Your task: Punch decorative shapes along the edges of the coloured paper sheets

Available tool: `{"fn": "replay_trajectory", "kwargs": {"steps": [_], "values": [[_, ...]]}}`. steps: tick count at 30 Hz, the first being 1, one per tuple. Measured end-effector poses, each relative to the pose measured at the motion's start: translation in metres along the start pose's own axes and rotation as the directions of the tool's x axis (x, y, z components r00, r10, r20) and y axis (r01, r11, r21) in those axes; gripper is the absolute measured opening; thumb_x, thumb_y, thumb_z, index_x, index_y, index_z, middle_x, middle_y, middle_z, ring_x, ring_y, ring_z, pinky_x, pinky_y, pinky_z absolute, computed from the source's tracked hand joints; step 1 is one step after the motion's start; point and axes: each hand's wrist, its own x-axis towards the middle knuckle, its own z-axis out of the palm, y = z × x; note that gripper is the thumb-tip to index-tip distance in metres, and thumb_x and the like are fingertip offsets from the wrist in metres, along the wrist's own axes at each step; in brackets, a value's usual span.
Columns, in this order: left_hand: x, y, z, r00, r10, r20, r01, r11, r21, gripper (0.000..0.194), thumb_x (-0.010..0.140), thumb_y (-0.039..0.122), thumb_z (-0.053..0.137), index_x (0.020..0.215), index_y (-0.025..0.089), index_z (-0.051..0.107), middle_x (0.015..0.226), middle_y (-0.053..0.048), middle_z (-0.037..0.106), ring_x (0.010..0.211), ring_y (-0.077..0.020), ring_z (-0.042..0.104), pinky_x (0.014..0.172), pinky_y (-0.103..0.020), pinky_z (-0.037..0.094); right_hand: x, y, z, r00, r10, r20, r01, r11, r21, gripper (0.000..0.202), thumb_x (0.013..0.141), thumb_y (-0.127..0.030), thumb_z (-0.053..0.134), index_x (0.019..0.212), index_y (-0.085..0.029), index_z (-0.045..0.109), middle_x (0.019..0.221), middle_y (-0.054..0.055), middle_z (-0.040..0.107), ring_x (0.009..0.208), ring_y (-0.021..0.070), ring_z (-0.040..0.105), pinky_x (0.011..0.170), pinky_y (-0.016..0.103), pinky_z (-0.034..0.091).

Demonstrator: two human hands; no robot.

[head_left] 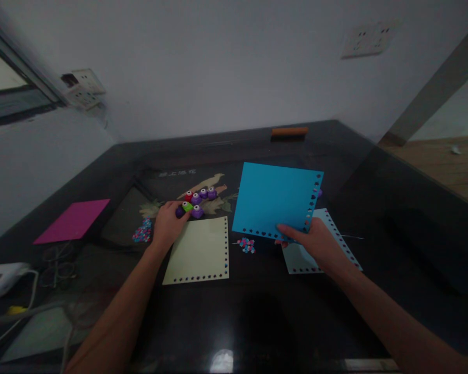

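Note:
A blue sheet with small holes punched along its right and lower edges is raised above the table, pinched at its lower edge by my right hand. My left hand reaches to a cluster of small punches with eyes, its fingertips around the green punch; whether it grips one is partly hidden. Purple punches and a red one stand beside it. Below lies a pale yellow sheet, punched along two edges. Under my right hand rests a pale blue punched sheet.
Small cut-outs lie in one pile at left and another at centre. A pink sheet, cables and a white power strip are at far left. An orange-brown roll lies near the back edge.

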Motion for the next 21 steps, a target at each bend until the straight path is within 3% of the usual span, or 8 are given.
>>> {"fn": "replay_trajectory", "kwargs": {"steps": [9,21], "values": [[-0.0002,-0.0012,-0.0003,0.999,0.014,-0.053,-0.017,0.999,-0.05,0.037,0.082,0.044,0.051,0.103,0.016,0.063,0.101,-0.011,0.065,0.098,-0.0268,0.058,0.09,-0.038,0.043,-0.0008,-0.0018,-0.0007,1.0,-0.008,0.005,0.008,1.0,-0.005,0.019,0.071,-0.038,0.068,0.067,-0.02,0.066,0.062,0.006,0.071,0.053,0.0175,0.065,0.061,0.032,0.053],[-0.0005,-0.0022,-0.0005,0.999,-0.02,-0.03,0.017,0.995,-0.095,0.037,0.084,0.045,0.046,0.102,0.017,0.063,0.101,-0.011,0.066,0.098,-0.0272,0.059,0.09,-0.038,0.043,-0.0032,-0.0067,-0.0005,0.999,-0.023,0.024,0.024,0.999,-0.033,0.024,0.073,-0.04,0.065,0.064,-0.018,0.066,0.063,0.006,0.071,0.054,0.0165,0.064,0.064,0.033,0.053]]}}
